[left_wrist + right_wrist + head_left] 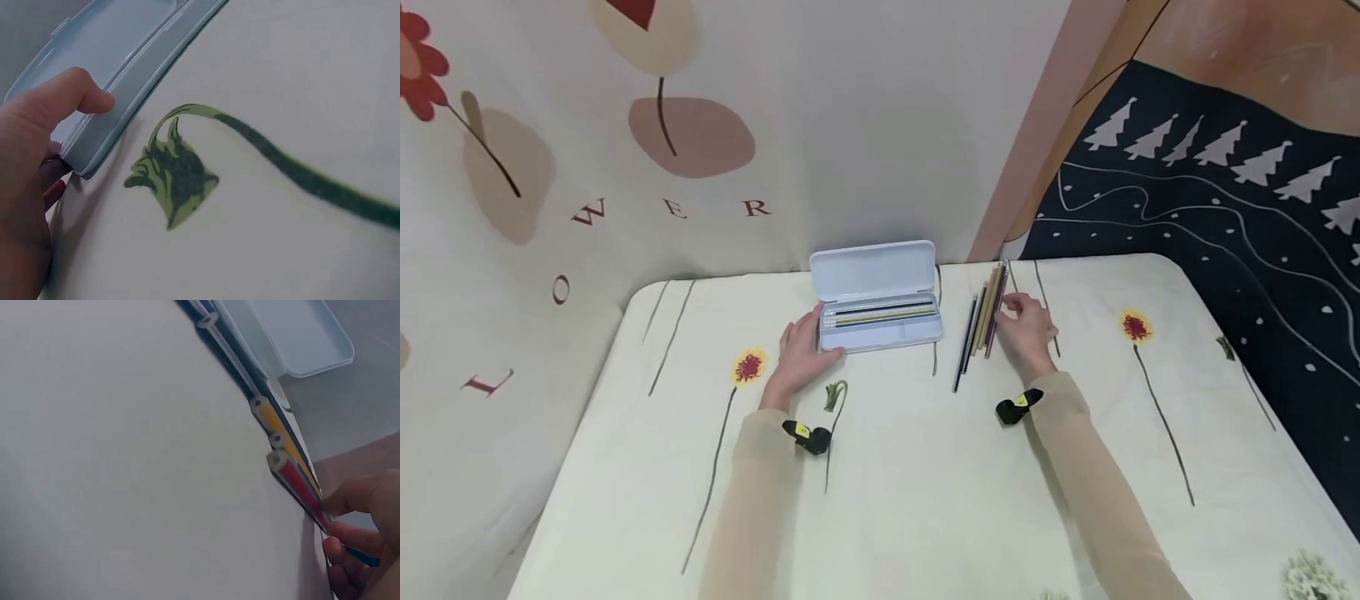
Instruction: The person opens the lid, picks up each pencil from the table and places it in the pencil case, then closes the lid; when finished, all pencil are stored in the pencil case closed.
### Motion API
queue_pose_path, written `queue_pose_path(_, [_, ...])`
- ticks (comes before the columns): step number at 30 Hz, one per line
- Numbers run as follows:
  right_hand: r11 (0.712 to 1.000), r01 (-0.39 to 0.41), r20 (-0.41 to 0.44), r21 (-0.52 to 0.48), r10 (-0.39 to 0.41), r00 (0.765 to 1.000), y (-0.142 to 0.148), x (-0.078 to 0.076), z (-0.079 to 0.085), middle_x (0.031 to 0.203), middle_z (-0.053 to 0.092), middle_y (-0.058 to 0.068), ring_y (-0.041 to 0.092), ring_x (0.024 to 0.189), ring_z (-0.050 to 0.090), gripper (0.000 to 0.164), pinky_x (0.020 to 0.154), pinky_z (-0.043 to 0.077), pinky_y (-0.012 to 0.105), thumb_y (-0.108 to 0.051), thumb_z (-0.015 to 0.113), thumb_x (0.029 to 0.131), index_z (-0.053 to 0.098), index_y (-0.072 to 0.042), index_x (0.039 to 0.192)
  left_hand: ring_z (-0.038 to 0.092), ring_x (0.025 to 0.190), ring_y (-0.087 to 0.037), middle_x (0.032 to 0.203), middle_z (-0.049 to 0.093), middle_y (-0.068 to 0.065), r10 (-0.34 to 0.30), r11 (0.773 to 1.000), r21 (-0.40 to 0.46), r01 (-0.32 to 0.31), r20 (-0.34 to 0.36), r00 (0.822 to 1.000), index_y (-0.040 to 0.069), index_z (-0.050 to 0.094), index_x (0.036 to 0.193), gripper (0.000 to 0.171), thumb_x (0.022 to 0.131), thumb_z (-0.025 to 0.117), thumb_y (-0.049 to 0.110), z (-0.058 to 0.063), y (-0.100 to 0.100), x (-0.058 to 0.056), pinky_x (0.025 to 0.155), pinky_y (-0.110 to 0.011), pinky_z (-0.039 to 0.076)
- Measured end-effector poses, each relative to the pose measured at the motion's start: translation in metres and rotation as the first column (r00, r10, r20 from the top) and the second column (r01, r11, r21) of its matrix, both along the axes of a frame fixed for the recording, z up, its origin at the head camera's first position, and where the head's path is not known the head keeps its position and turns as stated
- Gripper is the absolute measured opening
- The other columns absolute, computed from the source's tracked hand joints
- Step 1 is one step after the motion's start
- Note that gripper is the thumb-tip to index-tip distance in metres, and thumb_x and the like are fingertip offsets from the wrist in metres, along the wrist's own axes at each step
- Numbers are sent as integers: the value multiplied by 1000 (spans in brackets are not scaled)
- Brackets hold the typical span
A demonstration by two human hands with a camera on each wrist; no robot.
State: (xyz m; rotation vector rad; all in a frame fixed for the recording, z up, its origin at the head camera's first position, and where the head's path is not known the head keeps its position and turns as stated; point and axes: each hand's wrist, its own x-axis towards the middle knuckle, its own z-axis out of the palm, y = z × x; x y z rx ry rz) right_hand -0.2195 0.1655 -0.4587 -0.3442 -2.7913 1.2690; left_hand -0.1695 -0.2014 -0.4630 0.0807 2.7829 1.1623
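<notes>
A pale blue pencil case (913, 333) lies with its lid (874, 271) raised at the back of the table. Several pencils (883, 315) lie lengthwise inside it. My left hand (799, 358) grips the case's left end; in the left wrist view the thumb (94, 100) presses the front wall and other fingers reach under the corner. Right of the case, several loose pencils (976, 325) lie side by side, dark and yellow ones among them. My right hand (1028, 333) pinches a red pencil (300, 484) at the row's right side. Something blue (362, 555) shows partly behind its fingers.
A white cloth (910, 467) printed with flowers and stems covers the table. Behind it hangs a pale printed curtain (880, 125), and a dark one with white trees (1210, 225) is at the right. Each wrist wears a small black camera (808, 437).
</notes>
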Motion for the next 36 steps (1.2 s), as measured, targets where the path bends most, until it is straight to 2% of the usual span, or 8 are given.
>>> queue_pose_path(8, [996,80,18,46,-81,997,-5,-1,-3,113,55,17,38,116,40,45,102,18,56,-22,65,87,57,-2,126,14,143,-33,156,24,-18,-7,1000,0,7,21,1000,7,15,155,91,84,68,29,-4,8,-8,116,-42,-6])
queue_pose_path(14, [994,95,17,61,-96,995,-12,-1,-13,109,56,16,38,118,40,43,101,20,55,-20,62,88,57,-4,127,14,143,-33,155,23,-19,-3,1000,-5,3,50,999,5,14,154,92,84,69,28,-8,2,-5,116,-42,-7])
queue_pose_path(22, [991,129,-58,-34,-131,990,-9,-2,-9,104,64,14,34,109,50,35,102,25,52,-11,59,88,62,-3,122,15,143,-33,155,24,-19,5,1000,-2,-5,13,1000,5,15,154,91,84,69,27,0,-1,-1,116,-42,-7])
queue_pose_path(25, [980,156,-43,-121,-162,986,-5,1,-4,104,64,14,31,102,54,34,99,32,46,-9,58,88,63,-3,121,15,143,-34,155,24,-20,-6,1000,-1,6,13,1000,5,15,154,91,84,69,27,4,-1,0,116,-42,-6])
queue_pose_path(28, [957,182,-3,-227,-188,982,1,6,0,103,62,13,27,94,55,33,90,42,39,-8,57,89,64,-4,120,16,143,-34,155,24,-20,-14,1000,19,14,18,1000,4,16,154,91,85,71,26,8,-2,2,116,-41,-6])
queue_pose_path(31, [949,175,26,-262,-175,984,5,10,2,104,59,10,21,92,53,33,80,45,32,-7,55,91,64,-5,122,16,143,-33,155,25,-20,-15,998,55,13,22,1000,4,19,153,90,84,73,25,8,-6,3,117,-40,-4])
queue_pose_path(36, [951,128,5,-282,-132,991,9,16,6,107,59,11,19,95,51,31,80,43,27,-8,57,91,65,-5,122,12,144,-35,156,25,-17,-19,996,89,16,36,999,8,22,154,90,83,75,26,6,-12,4,117,-45,-1])
